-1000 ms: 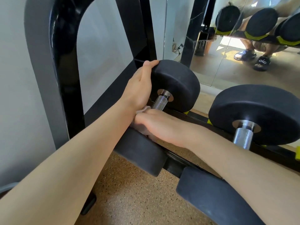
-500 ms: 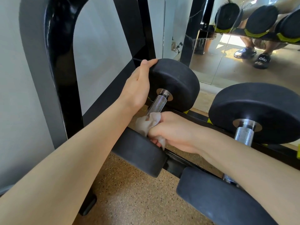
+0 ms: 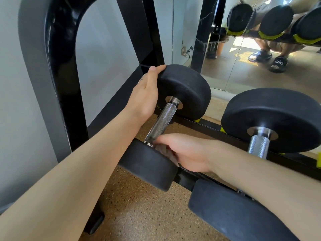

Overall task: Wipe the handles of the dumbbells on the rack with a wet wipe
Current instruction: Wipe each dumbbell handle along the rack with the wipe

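Note:
The leftmost dumbbell lies on the black rack [image 3: 64,84], its knurled steel handle [image 3: 163,122] running between a far rubber head [image 3: 187,91] and a near head [image 3: 147,167]. My left hand [image 3: 145,96] clasps the left edge of the far head, thumb on top. At the handle's near end my right hand [image 3: 187,152] sits with fingers curled down against the near head. The wet wipe is almost hidden under those fingers. Most of the handle shows bare.
A second, larger dumbbell [image 3: 278,115] sits to the right, its handle [image 3: 258,145] partly behind my right forearm. The rack's rail [image 3: 213,128] runs under both. A mirror [image 3: 243,66] stands behind, speckled cork floor [image 3: 139,214] below and a grey wall to the left.
My right hand slid with the wipe down the handle from its middle to the near head, baring the handle. The wipe went out of sight. My left hand stayed on the far head.

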The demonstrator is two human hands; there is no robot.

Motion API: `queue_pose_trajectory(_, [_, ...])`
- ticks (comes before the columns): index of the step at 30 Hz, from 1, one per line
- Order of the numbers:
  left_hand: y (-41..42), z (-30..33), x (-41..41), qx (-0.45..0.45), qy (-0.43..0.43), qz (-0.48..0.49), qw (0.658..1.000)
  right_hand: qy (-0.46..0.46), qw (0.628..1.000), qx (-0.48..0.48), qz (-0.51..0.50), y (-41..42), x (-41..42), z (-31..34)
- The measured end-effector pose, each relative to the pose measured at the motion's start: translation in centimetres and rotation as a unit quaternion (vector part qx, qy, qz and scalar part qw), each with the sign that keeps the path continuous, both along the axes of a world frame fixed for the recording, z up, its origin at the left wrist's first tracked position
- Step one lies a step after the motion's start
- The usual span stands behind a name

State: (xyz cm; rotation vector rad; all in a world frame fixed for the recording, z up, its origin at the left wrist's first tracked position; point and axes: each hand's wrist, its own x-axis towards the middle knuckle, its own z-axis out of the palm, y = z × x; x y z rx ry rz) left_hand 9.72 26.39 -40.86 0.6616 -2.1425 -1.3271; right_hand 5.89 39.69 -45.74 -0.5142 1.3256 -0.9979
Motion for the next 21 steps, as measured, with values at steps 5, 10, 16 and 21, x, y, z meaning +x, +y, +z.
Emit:
queue_pose_trajectory(5, [0.0, 0.1, 0.0, -0.017, 0.0, 0.006, 1.0, -0.11, 0.991, -0.031, -0.074, 0.6, -0.3, 0.4])
queue_pose_trajectory(10, [0.0, 0.0, -0.1, -0.019, -0.001, 0.01, 1.0, -0.105, 0.986, -0.004, -0.133, -0.3, -0.3, 0.6])
queue_pose_trajectory(16, [-0.2, -0.1, -0.2, -0.031, -0.006, 0.009, 0.999, 0.012, 0.996, -0.024, -0.083, 0.3, -0.8, 1.6])
queue_pose_trajectory(21, [-0.1, -0.1, -0.1, -0.022, 0.005, 0.012, 1.0, 0.321, 0.94, -0.113, -0.034, 0.2, 0.2, 2.9])
